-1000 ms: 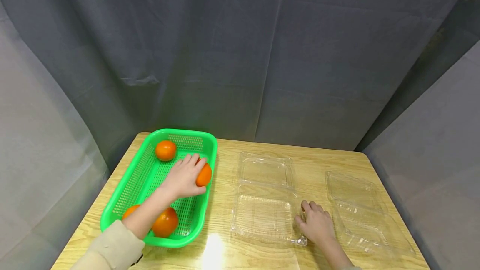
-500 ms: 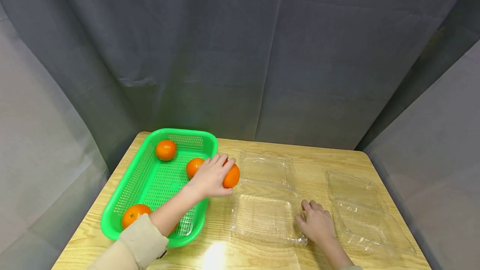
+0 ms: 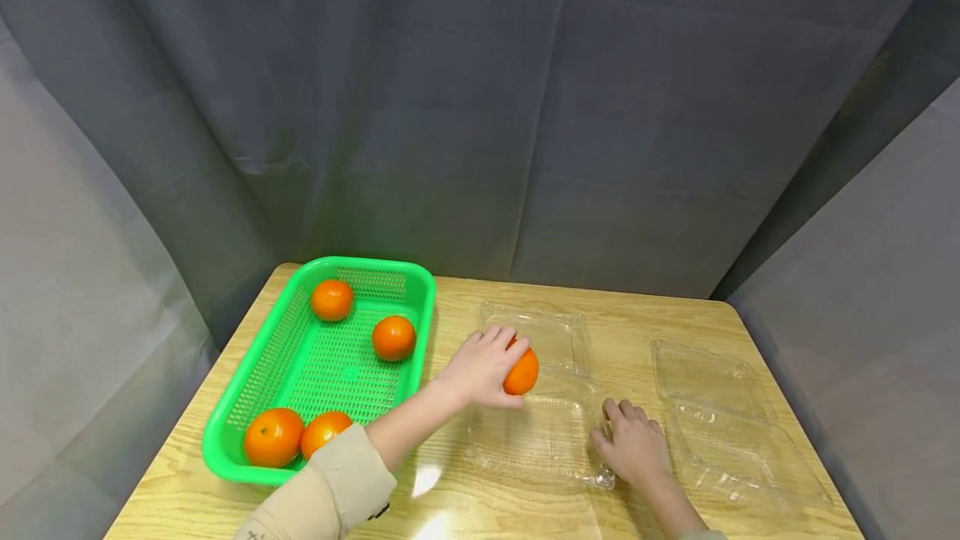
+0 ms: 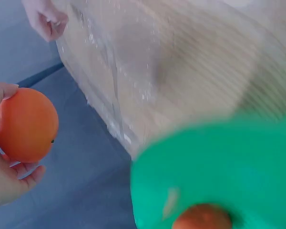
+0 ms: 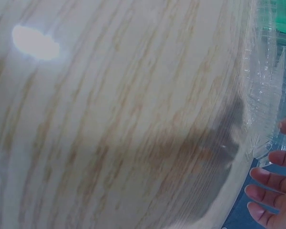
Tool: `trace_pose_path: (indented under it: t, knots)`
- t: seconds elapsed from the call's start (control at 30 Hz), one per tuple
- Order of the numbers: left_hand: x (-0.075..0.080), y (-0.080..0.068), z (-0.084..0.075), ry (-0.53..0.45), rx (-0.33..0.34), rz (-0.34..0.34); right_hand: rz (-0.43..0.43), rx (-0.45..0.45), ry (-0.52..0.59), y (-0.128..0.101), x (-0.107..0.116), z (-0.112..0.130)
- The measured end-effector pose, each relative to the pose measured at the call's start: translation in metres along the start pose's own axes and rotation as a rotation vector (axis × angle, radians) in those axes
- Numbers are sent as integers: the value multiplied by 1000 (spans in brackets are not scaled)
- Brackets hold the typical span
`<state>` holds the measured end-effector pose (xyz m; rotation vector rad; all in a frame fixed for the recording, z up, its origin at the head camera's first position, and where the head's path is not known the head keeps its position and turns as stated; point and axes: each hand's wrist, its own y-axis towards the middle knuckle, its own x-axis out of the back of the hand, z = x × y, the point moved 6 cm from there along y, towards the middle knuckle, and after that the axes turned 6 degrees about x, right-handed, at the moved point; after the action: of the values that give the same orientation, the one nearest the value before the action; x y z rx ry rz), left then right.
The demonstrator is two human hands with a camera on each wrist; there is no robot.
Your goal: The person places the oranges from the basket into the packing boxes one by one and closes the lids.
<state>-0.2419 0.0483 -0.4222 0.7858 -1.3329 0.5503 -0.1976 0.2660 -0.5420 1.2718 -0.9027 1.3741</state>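
My left hand (image 3: 483,369) grips an orange (image 3: 522,373) above the open clear plastic clamshell container (image 3: 551,432), near its fold. In the left wrist view, thumb and fingers curl around the orange (image 4: 27,125). On the container's right edge rests my right hand (image 3: 636,444), its fingers loosely bent. The right wrist view has the right hand's fingers (image 5: 269,195) spread beside the clear plastic (image 5: 262,90); a firm pinch does not show. Left of the container stands a green plastic basket (image 3: 247,382) with several oranges in it, including one (image 3: 393,337) near its right wall.
A second open clear container (image 3: 720,415) lies at the right of the wooden table (image 3: 457,515). Grey curtains (image 3: 465,107) hang behind the table and along both sides. The basket's raised rim stands close to my left forearm.
My left hand has lifted the orange out of the basket and carried it right, over the clear container. The right hand has stayed at the container's edge.
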Motion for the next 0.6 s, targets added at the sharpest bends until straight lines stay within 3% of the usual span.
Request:
trace_pose_path:
  t: [0.33, 0.6]
  knots:
    - [-31, 17, -31, -17, -38, -1, -8, -2, -12, 1, -1, 0]
    - [-60, 20, -48, -44, -59, 26, 2, -20, -14, 2, -3, -3]
